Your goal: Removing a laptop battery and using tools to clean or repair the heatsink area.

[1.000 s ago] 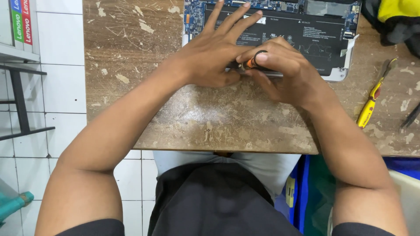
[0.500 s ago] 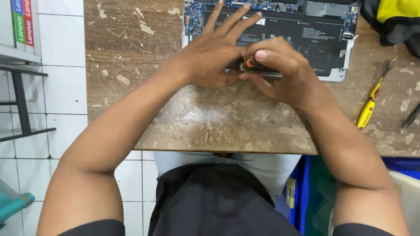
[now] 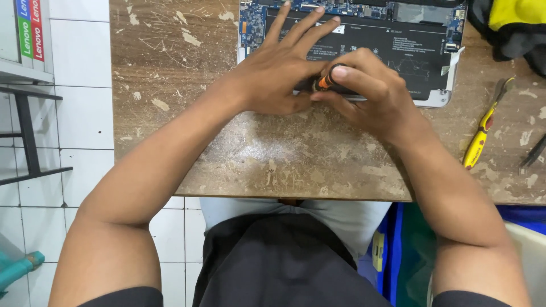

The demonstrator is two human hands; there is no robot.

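Note:
An opened laptop [image 3: 432, 34] lies bottom-up at the far edge of a worn wooden table [image 3: 239, 153], its black battery and blue circuit board exposed. My right hand [image 3: 369, 94] grips a small screwdriver with an orange-and-black handle [image 3: 325, 82], held over the laptop's near edge. My left hand [image 3: 278, 68] rests flat on the laptop with its fingers spread, its thumb side touching the screwdriver. The tool's tip is hidden under my fingers.
Yellow-handled pliers [image 3: 482, 133] lie on the table to the right, with a dark tool [image 3: 533, 152] beyond them. A black and yellow bag [image 3: 509, 25] sits at the top right corner. White tiled floor and a black metal stand [image 3: 25, 119] are at the left.
Both hands stay in the same place over the laptop's near edge. My right fingers have shifted slightly around the screwdriver handle.

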